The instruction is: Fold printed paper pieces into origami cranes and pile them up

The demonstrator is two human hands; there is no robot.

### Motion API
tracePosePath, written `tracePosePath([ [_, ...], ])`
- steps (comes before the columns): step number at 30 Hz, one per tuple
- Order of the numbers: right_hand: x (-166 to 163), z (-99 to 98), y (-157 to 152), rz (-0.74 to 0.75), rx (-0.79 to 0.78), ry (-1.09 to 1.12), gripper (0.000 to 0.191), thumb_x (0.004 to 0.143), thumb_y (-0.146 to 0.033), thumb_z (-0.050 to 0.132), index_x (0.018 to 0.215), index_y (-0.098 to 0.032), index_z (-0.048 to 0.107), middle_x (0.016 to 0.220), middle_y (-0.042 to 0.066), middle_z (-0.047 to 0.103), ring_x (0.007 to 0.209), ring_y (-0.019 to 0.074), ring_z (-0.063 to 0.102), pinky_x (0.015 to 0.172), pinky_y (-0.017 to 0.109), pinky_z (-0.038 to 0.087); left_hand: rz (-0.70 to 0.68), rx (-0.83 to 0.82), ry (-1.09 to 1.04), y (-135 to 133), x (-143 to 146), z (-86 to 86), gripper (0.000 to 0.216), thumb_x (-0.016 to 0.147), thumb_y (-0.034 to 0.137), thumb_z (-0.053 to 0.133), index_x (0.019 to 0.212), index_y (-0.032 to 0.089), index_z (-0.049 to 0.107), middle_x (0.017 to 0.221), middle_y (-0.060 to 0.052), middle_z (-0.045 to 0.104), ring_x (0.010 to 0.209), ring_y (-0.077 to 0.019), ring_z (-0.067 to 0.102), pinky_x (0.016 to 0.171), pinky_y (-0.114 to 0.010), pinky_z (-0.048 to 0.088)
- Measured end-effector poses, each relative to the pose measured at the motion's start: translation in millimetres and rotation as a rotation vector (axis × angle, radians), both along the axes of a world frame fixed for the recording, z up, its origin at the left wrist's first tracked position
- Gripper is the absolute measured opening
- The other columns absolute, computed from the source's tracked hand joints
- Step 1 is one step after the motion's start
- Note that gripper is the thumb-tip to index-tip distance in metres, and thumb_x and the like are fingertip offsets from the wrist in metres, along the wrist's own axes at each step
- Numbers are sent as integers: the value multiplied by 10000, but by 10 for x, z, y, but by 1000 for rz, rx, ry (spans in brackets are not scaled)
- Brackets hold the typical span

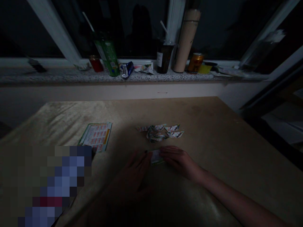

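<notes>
"How do we stand?"

"Our left hand [137, 170] and right hand [177, 159] touch the small paper [156, 157] at opposite edges; we can't tell whether either pinches it."

"What helps us?"

"On the surface [203, 118], near the folded papers [158, 137], we should align its edges and press evenly."

I'm viewing an indoor rm w/ a lived-in feel; can't tell from my remote feed if it's a home, dorm or break rm. Far side has a window [142, 37] w/ pale frames [176, 15], panes dark. Speckled sill [137, 77] is full of everyday drink stuff: L to R, red jar [96, 64], green container [108, 58] w/ straw, crumpled blue wrapper [127, 69], dark takeaway cup [164, 58], beige flask [187, 41], orange can [195, 63]. Big table [205, 116] on near side, below sill. Light's v. dim.
</notes>
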State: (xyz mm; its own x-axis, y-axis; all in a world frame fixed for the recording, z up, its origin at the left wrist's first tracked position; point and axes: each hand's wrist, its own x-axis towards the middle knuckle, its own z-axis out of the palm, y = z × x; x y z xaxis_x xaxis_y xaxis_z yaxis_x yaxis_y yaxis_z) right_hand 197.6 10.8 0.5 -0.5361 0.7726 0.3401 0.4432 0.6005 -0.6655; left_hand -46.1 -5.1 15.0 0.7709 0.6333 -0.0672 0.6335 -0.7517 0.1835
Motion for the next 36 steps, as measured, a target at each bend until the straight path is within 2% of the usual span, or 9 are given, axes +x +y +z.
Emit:
tracePosePath([
  [3,-16,-6,3,-64,-16,37,272,912,-225,451,1142,-228,597,1099,77,652,1038,202,588,903,377,465,35,73,-32,-20,50,-7,856,855,476,443,1422,93,-70,1472,-140,211,1346,-251,176,1085,-431,145],
  [6,-40,8,5,-101,-28,47,268,916,-225,440,1125,-218,607,1092,79,655,997,195,608,872,348,484,37,228,-91,-110,149,-61,844,855,466,447,1428,123,-69,1493,-162,52,1349,-333,88,1058,-480,159],
  [7,-47,11,5,-106,-31,45,267,917,-224,438,1121,-217,610,1093,79,655,991,193,611,870,342,485,30,265,-112,-157,186,-88,853,842,504,443,1432,127,-43,1495,-156,44,1346,-349,82,1058,-495,133],
  [9,-57,8,2,-118,-31,45,265,917,-227,440,1117,-220,613,1090,75,657,984,187,615,869,332,485,15,283,-116,-260,247,-140,831,848,509,417,1433,92,1,1494,-132,106,1352,-308,104,1080,-431,100],
  [13,-60,-17,-3,-145,-32,49,256,907,-243,469,1117,-233,614,1075,60,666,966,181,622,861,324,487,-40,173,-83,-392,283,-173,809,861,537,363,1433,78,21,1483,-110,171,1348,-258,160,1089,-361,109],
  [20,-50,-36,35,-143,-73,84,253,901,-263,480,1112,-235,616,1048,57,675,939,183,629,822,320,501,-13,-2,-45,-315,262,-170,846,826,530,427,1434,102,24,1498,-92,83,1358,-259,109,1098,-379,101],
  [26,-43,-70,56,-127,-81,82,276,883,-213,508,1150,-216,577,1069,70,649,988,179,587,864,320,468,28,-18,-51,-301,273,-238,859,808,526,462,1435,106,52,1501,-82,84,1360,-257,89,1100,-380,119],
  [30,-51,-101,55,-129,-2,35,311,874,-180,512,1183,-203,542,1141,84,597,1052,195,531,899,351,436,34,-4,-47,-276,291,-240,868,794,513,483,1431,83,80,1493,-111,123,1354,-271,120,1094,-398,133],
  [36,-77,-140,56,-175,84,-106,240,879,-219,505,1102,-220,595,967,76,622,911,214,548,804,374,454,18,-34,-50,-257,318,-175,848,805,510,462,1432,85,81,1489,-127,139,1344,-287,156,1080,-415,179],
])
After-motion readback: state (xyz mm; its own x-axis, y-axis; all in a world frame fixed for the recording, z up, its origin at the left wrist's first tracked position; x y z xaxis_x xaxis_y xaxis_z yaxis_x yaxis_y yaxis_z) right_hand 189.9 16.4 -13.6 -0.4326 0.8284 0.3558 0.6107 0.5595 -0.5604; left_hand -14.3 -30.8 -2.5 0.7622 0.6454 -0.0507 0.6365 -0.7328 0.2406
